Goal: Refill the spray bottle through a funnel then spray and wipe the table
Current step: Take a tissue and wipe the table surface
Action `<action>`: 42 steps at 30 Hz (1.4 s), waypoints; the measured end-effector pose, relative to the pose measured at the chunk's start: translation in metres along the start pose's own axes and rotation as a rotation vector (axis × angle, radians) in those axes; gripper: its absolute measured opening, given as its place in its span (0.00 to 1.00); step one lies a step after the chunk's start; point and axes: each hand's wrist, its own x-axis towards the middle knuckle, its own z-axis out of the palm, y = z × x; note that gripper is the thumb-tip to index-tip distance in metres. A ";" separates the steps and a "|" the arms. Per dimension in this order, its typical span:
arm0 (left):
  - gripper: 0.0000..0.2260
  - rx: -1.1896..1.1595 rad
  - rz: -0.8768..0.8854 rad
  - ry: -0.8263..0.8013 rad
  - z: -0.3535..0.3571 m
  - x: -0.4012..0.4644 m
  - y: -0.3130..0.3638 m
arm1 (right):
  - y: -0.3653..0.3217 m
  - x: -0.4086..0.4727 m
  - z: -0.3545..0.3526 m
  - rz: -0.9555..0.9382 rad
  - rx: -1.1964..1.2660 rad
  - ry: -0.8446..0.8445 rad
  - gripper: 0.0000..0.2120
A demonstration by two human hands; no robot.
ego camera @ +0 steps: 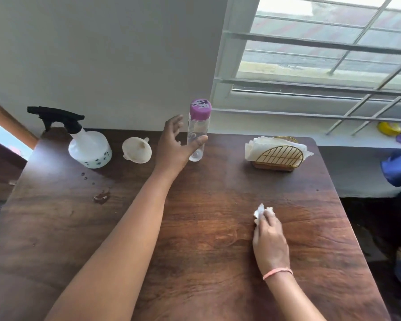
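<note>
head view: the wooden table (195,251) carries a white spray bottle (89,148) with a black trigger at far left, a clear water bottle (198,130) with a purple cap, a gold napkin holder (279,157) and a white funnel (137,149). the left hand (175,144), fingers spread, touches the water bottle; the right hand (270,237) presses a crumpled tissue (261,212) onto the table.
</note>
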 end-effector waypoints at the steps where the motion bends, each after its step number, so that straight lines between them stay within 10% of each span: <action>1: 0.31 -0.034 -0.006 0.029 -0.009 -0.010 0.003 | -0.017 -0.008 0.003 -0.058 0.001 -0.045 0.20; 8: 0.14 -0.001 -0.041 0.297 -0.099 -0.075 -0.040 | -0.123 -0.043 0.017 -0.790 0.205 -0.301 0.18; 15: 0.08 0.181 -0.071 0.562 -0.198 -0.132 -0.125 | -0.186 0.020 0.050 -0.192 0.148 -0.229 0.27; 22: 0.11 0.311 0.045 0.684 -0.231 -0.156 -0.164 | -0.289 -0.060 0.070 -0.920 0.087 -0.380 0.29; 28: 0.16 0.312 0.051 0.615 -0.230 -0.155 -0.164 | -0.309 0.002 0.086 -0.604 0.005 -0.384 0.36; 35: 0.19 0.270 0.023 0.611 -0.234 -0.156 -0.161 | -0.354 -0.030 0.094 -1.047 0.038 -0.536 0.33; 42: 0.19 0.283 0.059 0.613 -0.234 -0.157 -0.161 | -0.360 0.016 0.104 -0.836 -0.036 -0.477 0.36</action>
